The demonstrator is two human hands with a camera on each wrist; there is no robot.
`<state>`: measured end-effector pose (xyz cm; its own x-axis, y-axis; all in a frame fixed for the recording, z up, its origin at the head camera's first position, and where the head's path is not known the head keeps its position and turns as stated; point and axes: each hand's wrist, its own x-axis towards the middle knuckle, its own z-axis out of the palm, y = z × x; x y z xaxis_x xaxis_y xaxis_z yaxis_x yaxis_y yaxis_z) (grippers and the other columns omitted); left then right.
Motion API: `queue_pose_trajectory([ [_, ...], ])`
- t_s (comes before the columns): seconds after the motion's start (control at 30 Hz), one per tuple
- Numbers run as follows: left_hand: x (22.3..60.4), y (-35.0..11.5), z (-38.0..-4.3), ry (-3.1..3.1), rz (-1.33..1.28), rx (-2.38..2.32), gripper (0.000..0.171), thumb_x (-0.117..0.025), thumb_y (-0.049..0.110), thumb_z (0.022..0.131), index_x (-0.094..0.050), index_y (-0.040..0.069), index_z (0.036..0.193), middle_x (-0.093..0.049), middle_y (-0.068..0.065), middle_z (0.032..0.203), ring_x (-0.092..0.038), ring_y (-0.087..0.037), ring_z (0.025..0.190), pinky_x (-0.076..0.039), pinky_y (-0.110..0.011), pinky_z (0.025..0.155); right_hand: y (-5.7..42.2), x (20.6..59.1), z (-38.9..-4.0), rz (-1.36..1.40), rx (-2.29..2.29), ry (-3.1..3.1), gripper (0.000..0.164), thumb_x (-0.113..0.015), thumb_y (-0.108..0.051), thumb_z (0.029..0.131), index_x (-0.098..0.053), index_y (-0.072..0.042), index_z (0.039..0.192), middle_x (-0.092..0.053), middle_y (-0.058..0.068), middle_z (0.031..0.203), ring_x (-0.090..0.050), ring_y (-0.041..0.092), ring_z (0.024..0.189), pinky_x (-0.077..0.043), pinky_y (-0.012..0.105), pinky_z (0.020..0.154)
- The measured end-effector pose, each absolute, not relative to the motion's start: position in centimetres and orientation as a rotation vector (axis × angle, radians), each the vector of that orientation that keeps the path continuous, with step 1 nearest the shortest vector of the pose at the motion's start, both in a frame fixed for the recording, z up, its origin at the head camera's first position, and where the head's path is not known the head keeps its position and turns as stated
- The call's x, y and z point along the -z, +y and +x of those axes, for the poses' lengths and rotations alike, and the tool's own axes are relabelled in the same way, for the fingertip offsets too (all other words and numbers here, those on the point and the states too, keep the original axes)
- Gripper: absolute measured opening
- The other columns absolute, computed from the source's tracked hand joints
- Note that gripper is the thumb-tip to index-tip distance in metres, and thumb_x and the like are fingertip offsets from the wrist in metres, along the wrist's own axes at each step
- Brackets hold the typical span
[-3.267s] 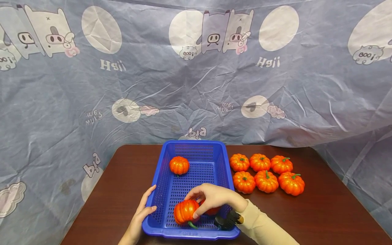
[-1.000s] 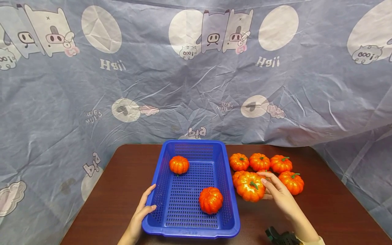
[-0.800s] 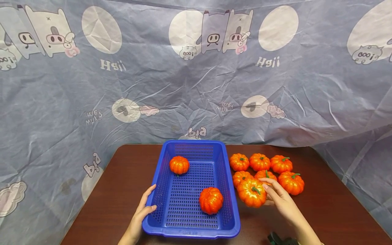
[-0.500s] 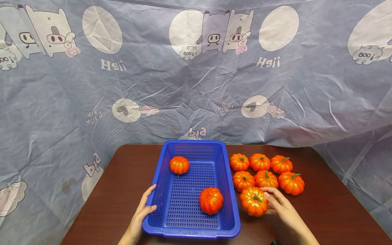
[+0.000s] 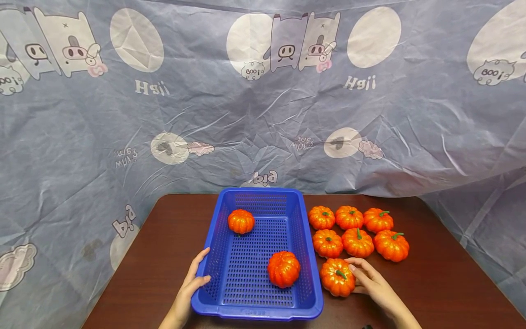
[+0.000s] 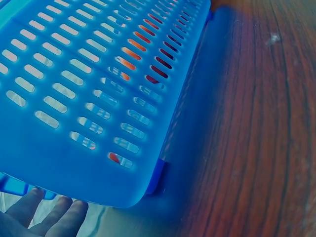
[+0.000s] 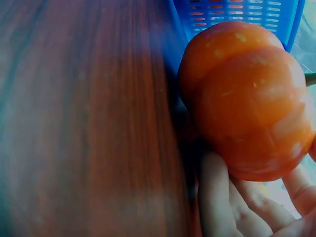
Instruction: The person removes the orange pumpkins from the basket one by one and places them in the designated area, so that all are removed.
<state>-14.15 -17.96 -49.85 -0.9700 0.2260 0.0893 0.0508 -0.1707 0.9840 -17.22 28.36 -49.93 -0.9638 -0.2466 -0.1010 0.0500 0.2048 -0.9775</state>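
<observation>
My right hand [image 5: 371, 284] holds a small orange toy pumpkin [image 5: 338, 278] with a green stem, low at the table just right of the basket. Its thumb and fingers wrap the pumpkin's right side; in the right wrist view the fingers [image 7: 215, 192] curl beneath that pumpkin [image 7: 242, 103]. My left hand [image 5: 185, 292] grips the left rim of a blue perforated basket [image 5: 256, 315], thumb and fingertips over the edge. In the left wrist view, fingers [image 6: 59, 215] meet the basket's rim. Inside the basket lie one pumpkin [image 5: 241, 221] at the back left and another [image 5: 283, 269] at the front right.
Two rows of pumpkins stand right of the basket, the back row including one pumpkin [image 5: 349, 217] and the front row another [image 5: 357, 242]. The dark wooden table [image 5: 164, 242] extends on both sides. A grey patterned cloth [image 5: 263, 114] hangs behind it.
My right hand has taken the pumpkin out of the basket's front, carried it right, and lowered it in front of the two rows. The left hand has stayed on the rim.
</observation>
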Motion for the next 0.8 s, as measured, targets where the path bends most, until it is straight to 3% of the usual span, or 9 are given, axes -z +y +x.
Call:
queue_pose_trajectory([
  [0.13,49.8,-17.9,-14.2,1.953,0.325,-2.294,0.062,-0.040,0.006,0.091,-0.018,0.018,0.148,-0.021,-0.021,0.144,-0.033,-0.038,0.123,-0.041,-0.042,0.093,28.1,50.2,-17.4,-0.083,1.842,2.307,0.044,-0.044,-0.028,0.100,-0.043,0.002,0.132,-0.038,0.024,0.133,-0.058,0.016,0.100,-0.052,0.037,0.076],
  [0.37,49.8,-17.9,-14.1,1.950,0.327,-2.300,0.062,-0.039,0.006,0.091,-0.018,0.017,0.148,-0.021,-0.021,0.143,-0.034,-0.038,0.123,-0.041,-0.043,0.092,28.2,50.5,-17.5,0.029,1.810,2.435,0.046,-0.050,-0.030,0.097,-0.051,0.002,0.131,-0.045,0.023,0.135,-0.059,0.011,0.100,-0.052,0.032,0.077],
  [0.53,49.8,-17.9,-14.1,1.945,0.317,-2.304,0.062,-0.039,0.006,0.091,-0.018,0.018,0.148,-0.021,-0.021,0.144,-0.034,-0.039,0.123,-0.041,-0.044,0.092,28.5,50.1,-17.5,-0.007,1.832,2.479,0.046,-0.050,-0.028,0.098,-0.052,0.007,0.128,-0.050,0.024,0.130,-0.059,0.002,0.097,-0.052,0.031,0.078],
  [0.8,49.8,-17.9,-14.1,1.964,0.299,-2.298,0.061,-0.040,0.007,0.092,-0.020,0.019,0.148,-0.021,-0.018,0.144,-0.032,-0.038,0.123,-0.041,-0.041,0.093,28.9,47.3,-17.6,-0.148,1.796,2.615,0.045,-0.047,-0.027,0.099,-0.052,0.009,0.125,-0.059,0.020,0.119,-0.061,0.006,0.098,-0.052,0.029,0.078],
])
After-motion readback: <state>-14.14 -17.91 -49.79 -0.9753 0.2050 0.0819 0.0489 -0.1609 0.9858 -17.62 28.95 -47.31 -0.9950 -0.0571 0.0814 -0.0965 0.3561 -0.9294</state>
